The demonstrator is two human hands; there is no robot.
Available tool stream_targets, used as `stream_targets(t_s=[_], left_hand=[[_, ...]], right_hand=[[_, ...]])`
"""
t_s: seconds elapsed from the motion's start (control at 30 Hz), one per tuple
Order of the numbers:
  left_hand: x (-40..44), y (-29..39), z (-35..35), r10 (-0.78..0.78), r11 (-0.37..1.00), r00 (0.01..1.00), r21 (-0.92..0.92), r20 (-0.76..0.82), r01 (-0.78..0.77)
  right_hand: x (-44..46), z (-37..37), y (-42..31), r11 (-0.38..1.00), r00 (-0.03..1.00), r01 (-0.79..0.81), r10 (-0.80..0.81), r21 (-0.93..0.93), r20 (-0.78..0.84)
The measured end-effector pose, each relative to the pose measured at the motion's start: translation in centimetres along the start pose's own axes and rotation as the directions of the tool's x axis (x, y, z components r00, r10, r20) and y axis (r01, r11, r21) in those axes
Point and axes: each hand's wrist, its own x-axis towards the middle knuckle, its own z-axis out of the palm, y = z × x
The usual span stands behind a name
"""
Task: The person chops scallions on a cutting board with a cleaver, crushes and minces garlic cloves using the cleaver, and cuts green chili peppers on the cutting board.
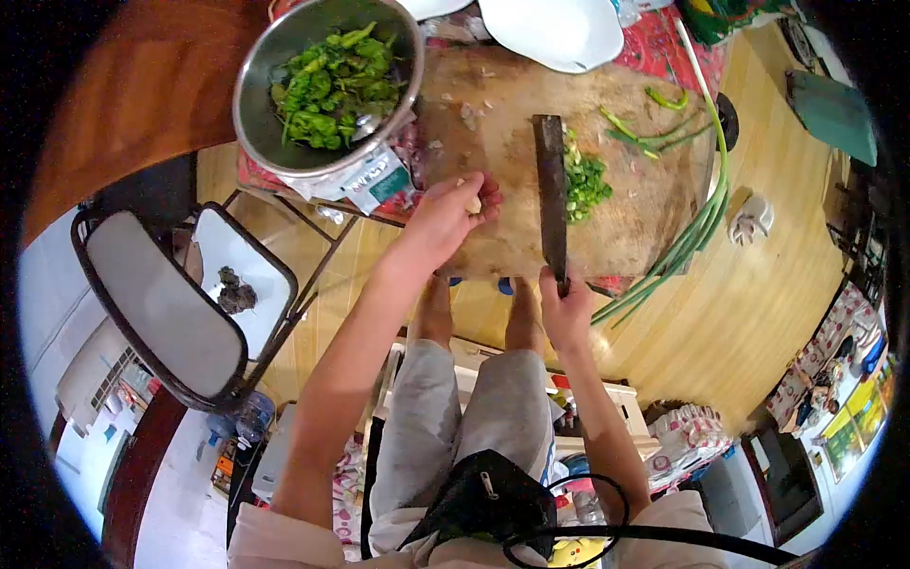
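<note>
My right hand (567, 308) is wrapped round the handle of a dark knife (551, 190), whose broad blade points away from me over the wooden cutting board (502, 223). Chopped green onion (585, 182) lies in a pile against the right side of the blade. To the left of the knife, above the board's left part, my left hand (460, 213) has its fingers curled round a small pale piece (473, 204), perhaps garlic or ginger. A few loose green onion pieces (630, 133) rest on the right part of the board.
A steel bowl (248, 123) of green leafy peppers or vegetables stands at the back left. Beyond the board is a white dish (559, 33). Long green onions (697, 232) hang over the board's right edge. A folding chair (156, 303) stands at the left.
</note>
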Motion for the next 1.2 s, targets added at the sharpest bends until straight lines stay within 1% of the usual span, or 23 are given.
stream_targets(t_s=[0.03, 0.07, 0.1, 0.13, 0.17, 0.2, 0.23, 0.37, 0.43, 0.47, 0.53, 0.57, 0.6, 0.63, 0.7, 0.77, 0.83, 0.93, 0.97, 1.03, 1.07, 1.13, 1.2], left_hand=[[0.7, -0.9, 0.2, -0.009, 1.000, 1.000, 0.003, -0.005, 0.009], [1.6, -1.8, 0.5, 0.047, 0.952, 0.994, 0.305, -0.100, -0.015], [2.1, -2.7, 1.0, 0.130, 0.814, 0.977, 0.581, -0.167, -0.009], [2.3, -4.1, 1.7, 0.340, 0.706, 0.932, 0.689, -0.126, -0.165], [2.6, -5.1, 2.2, 0.337, 0.704, 0.933, 0.693, -0.129, -0.159], [2.8, -5.6, 2.8, 0.430, 0.510, 0.899, 0.845, -0.088, -0.161], [2.9, -6.2, 3.4, 0.505, 0.288, 0.863, 0.947, -0.025, -0.141], [3.8, -8.4, 5.2, 0.580, 0.206, 0.812, 0.976, -0.065, -0.069], [4.2, -9.4, 5.4, 0.727, 0.106, 0.687, 0.984, 0.024, -0.145], [4.6, -9.7, 5.3, 0.729, 0.101, 0.684, 0.985, 0.024, -0.143], [5.3, -10.3, 4.8, 0.829, 0.038, 0.542, 0.953, 0.138, -0.301], [5.3, -10.6, 4.7, 0.828, 0.034, 0.543, 0.954, 0.140, -0.299], [5.0, -10.4, 5.1, 0.812, -0.070, 0.552, 0.970, 0.190, -0.231], [4.7, -10.1, 5.6, 0.791, -0.174, 0.565, 0.972, 0.235, -0.160], [4.5, -10.0, 6.4, 0.789, -0.173, 0.566, 0.970, 0.240, -0.170], [4.6, -10.2, 6.5, 0.786, -0.166, 0.569, 0.970, 0.240, -0.179], [5.4, -10.6, 6.0, 0.768, -0.179, 0.560, 0.944, 0.311, -0.277], [5.5, -10.7, 5.6, 0.802, -0.122, 0.527, 0.941, 0.281, -0.316], [5.4, -10.6, 5.4, 0.803, -0.123, 0.525, 0.941, 0.280, -0.314], [5.0, -10.1, 5.2, 0.777, -0.086, 0.576, 0.949, 0.254, -0.302], [5.0, -9.9, 4.9, 0.777, -0.088, 0.576, 0.950, 0.254, -0.301], [5.2, -9.5, 4.1, 0.796, -0.164, 0.501, 0.917, 0.341, -0.363], [4.9, -9.2, 3.9, 0.800, -0.127, 0.514, 0.925, 0.309, -0.358]], right_hand=[[0.2, -0.1, 1.2, 0.997, 1.000, -0.023, 0.025, -0.073, 0.020], [0.4, -0.3, 2.4, 0.989, 0.998, -0.044, 0.050, -0.144, 0.038], [0.4, -0.5, 2.5, 0.989, 0.998, -0.052, 0.057, -0.139, 0.039], [0.4, -0.6, 2.4, 0.987, 0.997, -0.063, 0.070, -0.148, 0.038], [0.5, -0.9, 2.6, 0.985, 0.996, -0.075, 0.082, -0.159, 0.037], [0.7, -1.1, 3.4, 0.984, 0.995, -0.083, 0.090, -0.155, 0.038], [0.9, -1.3, 4.3, 0.991, 0.998, -0.030, 0.037, -0.129, 0.052], [2.1, -2.5, 5.8, 0.995, 0.992, 0.082, -0.076, -0.058, 0.100], [2.9, -2.5, 5.7, 0.991, 0.990, 0.103, -0.095, -0.080, 0.099], [3.4, -2.5, 5.5, 0.986, 0.989, 0.130, -0.121, -0.104, 0.088], [4.1, -2.5, 3.8, 0.993, 0.991, 0.111, -0.107, -0.051, 0.075], [4.2, -2.7, 3.5, 0.996, 0.994, 0.089, -0.088, -0.004, 0.064], [4.4, -2.9, 4.0, 0.996, 0.994, 0.089, -0.089, 0.000, 0.064], [4.5, -3.0, 4.7, 0.997, 0.998, 0.053, -0.051, -0.062, 0.048], [4.5, -3.6, 5.7, 0.993, 0.999, 0.020, -0.016, -0.119, 0.033], [3.7, -4.6, 6.6, 0.998, 0.997, 0.059, -0.060, -0.021, -0.049], [3.1, -5.6, 7.6, 0.998, 0.999, 0.040, -0.040, -0.041, -0.004], [2.0, -6.6, 7.8, 0.997, 0.998, 0.058, -0.059, 0.060, 0.018], [1.7, -6.8, 7.7, 0.995, 0.998, 0.026, -0.031, 0.101, 0.051], [1.3, -6.9, 7.6, 0.990, 0.996, -0.011, -0.001, 0.142, 0.087], [1.2, -6.8, 7.7, 0.987, 0.994, -0.023, 0.006, 0.160, 0.109], [1.2, -6.6, 8.0, 0.983, 0.992, -0.035, 0.011, 0.180, 0.129], [1.3, -6.3, 8.3, 0.977, 0.982, -0.085, 0.049, 0.195, 0.180]])
